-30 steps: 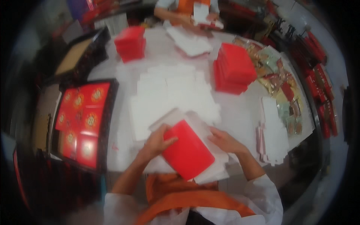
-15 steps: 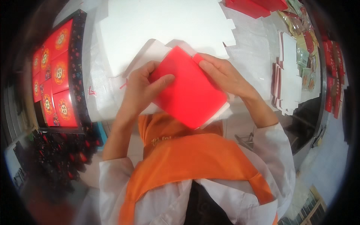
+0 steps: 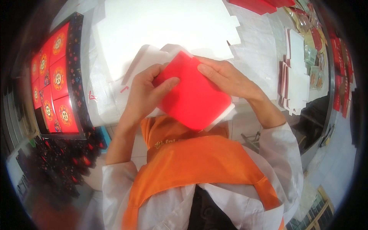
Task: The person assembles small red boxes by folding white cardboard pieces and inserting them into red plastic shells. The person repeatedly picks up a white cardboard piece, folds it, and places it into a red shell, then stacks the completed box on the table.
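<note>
Between my two hands I hold a red cardboard box (image 3: pixel 193 96), partly folded, its plain red face toward me and pale flaps showing at its lower right edge. My left hand (image 3: pixel 147 90) grips its left side, thumb lying on the red face and fingers behind it. At the upper right edge my right hand (image 3: pixel 226 78) closes on the box, with its thumb against the rim; most of its fingertips are hidden. Beyond the box, large white flat card sheets (image 3: pixel 165 27) lie on the table.
A dark patterned tray (image 3: pixel 76 69) with several red decorated boxes (image 3: pixel 58 78) stands at the left. On the right are stacked white card blanks (image 3: pixel 297 73) and small packets (image 3: pixel 314 57). A red box (image 3: pixel 255 5) sits at the far edge; red scraps (image 3: pixel 124 89) lie near my left hand.
The small raised red flap at the box's upper right corner now lies down under my right hand, whose fingers have shifted slightly left along that edge. My left hand keeps its grip.
</note>
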### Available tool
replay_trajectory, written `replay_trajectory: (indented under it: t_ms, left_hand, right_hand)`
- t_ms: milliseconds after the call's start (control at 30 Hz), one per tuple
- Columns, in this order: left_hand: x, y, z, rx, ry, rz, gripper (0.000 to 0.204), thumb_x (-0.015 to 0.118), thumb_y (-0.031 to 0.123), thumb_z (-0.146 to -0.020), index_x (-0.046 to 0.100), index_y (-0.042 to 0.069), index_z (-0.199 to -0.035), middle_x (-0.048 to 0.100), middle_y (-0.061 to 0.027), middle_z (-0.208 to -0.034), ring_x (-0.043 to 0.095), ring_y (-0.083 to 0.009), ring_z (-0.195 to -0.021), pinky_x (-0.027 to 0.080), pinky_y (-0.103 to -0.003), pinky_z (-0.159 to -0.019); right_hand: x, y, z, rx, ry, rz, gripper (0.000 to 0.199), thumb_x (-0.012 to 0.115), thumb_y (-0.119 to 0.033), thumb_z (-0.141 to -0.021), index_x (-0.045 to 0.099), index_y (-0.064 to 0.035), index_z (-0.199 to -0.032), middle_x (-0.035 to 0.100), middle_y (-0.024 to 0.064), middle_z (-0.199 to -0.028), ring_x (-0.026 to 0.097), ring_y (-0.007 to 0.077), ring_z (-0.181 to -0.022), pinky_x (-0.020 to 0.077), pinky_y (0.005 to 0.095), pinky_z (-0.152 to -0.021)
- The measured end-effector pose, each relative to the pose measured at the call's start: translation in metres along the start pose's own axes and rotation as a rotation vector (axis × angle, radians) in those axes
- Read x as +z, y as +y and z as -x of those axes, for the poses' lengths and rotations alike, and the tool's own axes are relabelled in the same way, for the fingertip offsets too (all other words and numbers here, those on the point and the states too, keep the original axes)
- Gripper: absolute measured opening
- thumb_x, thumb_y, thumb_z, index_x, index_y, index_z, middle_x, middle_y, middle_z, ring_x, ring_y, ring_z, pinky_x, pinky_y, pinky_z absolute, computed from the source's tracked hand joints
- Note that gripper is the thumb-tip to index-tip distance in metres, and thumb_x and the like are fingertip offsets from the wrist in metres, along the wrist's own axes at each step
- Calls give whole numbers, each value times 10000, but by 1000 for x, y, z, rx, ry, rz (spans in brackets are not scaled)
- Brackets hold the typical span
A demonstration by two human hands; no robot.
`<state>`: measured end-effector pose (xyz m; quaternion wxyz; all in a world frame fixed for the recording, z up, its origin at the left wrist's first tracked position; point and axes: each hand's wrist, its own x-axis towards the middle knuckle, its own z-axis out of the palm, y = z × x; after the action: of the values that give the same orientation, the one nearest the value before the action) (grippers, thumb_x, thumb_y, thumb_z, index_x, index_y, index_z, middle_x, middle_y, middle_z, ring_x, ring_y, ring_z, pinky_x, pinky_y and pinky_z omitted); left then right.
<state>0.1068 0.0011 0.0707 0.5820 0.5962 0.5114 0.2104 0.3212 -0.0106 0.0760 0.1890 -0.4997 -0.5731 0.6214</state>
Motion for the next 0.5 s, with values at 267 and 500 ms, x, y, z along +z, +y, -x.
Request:
replay_trajectory:
  t_ms: [267, 500]
  left_hand:
    - [-2, 0, 1, -44, 45, 51, 212, 638, 176, -787, 609, -4, -894, 596, -44, -723, 542, -97, -641, 442, -207, -589]
    - [-2, 1, 2, -20, 6, 93, 189, 629, 168, -796, 596, -8, -855, 568, -21, -703, 506, -75, -627, 421, -199, -581]
  right_hand:
    - [4, -4, 7, 77, 3, 16, 428, 367, -296, -929, 421, -47, -1273, 537, 115, -1155, 501, 190, -1055, 380, 292, -912]
    - [7, -2, 2, -23, 28, -54, 432, 356, -255, -929, 384, -18, -1290, 487, 119, -1221, 458, 187, -1115, 346, 292, -952]
